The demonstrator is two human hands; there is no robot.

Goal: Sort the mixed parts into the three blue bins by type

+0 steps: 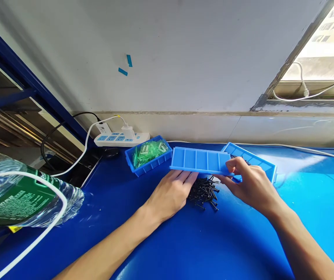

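A light blue plastic bin (pixel 200 160) is tilted over a pile of black screws (pixel 204 192) on the blue table, its ribbed side showing. My right hand (pixel 250 182) pinches the bin's right end between thumb and fingers. Low at the bin's near left edge lies my left hand (pixel 171 192), palm down beside the screws, its fingertips hidden under the bin; whether it grips anything is hidden. Behind my right hand a second light blue bin (pixel 260 163) holds some dark pieces. To the left, a blue bin (pixel 140 169) contains green packets (pixel 149 152).
A white power strip (pixel 140 137) with plugs stands by the wall. At the left are a large bottle with a green label (pixel 23 198) and a white cable (pixel 64 206) looping in front. Another cable (pixel 301 148) runs along the table's back edge.
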